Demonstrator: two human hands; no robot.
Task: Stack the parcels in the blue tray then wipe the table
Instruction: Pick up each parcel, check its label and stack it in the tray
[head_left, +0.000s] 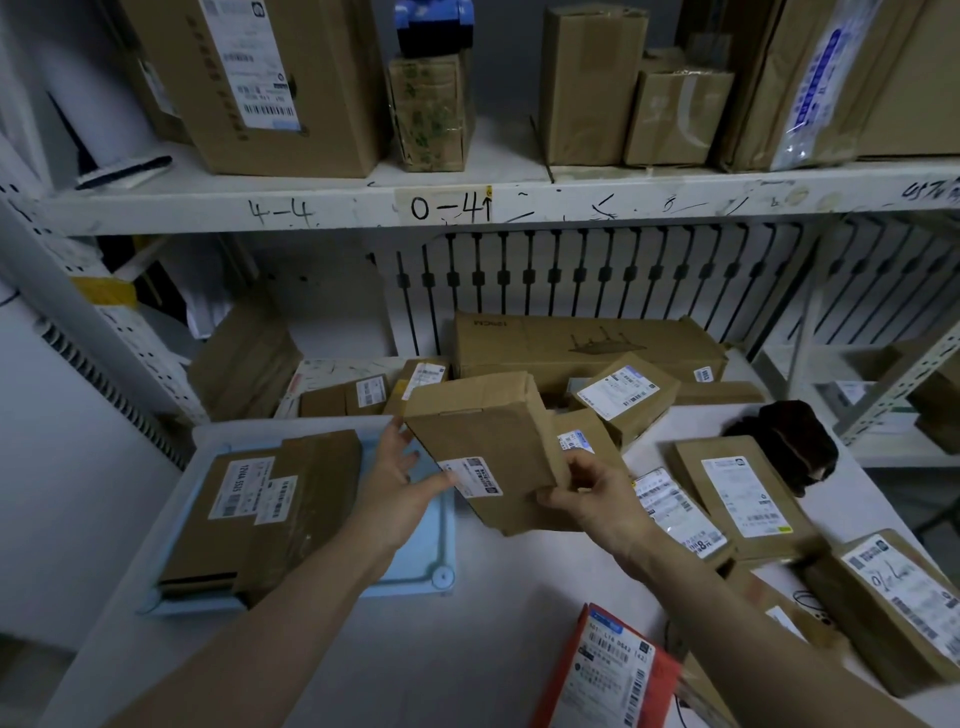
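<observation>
cardboard box (483, 431) is up off the table (493, 597), tilted, label end toward the person, long axis running away from them. right hand (587, 493) pinches its near right corner with curled fingers; left hand (400, 467) lies flat along its left face, fingers straight. the blue tray (441, 545) sits just left and below, on the left hand's side, with two stacked parcels (260, 509) filling its left part. the tray's far rim is hidden, the box's underside too.
</observation>
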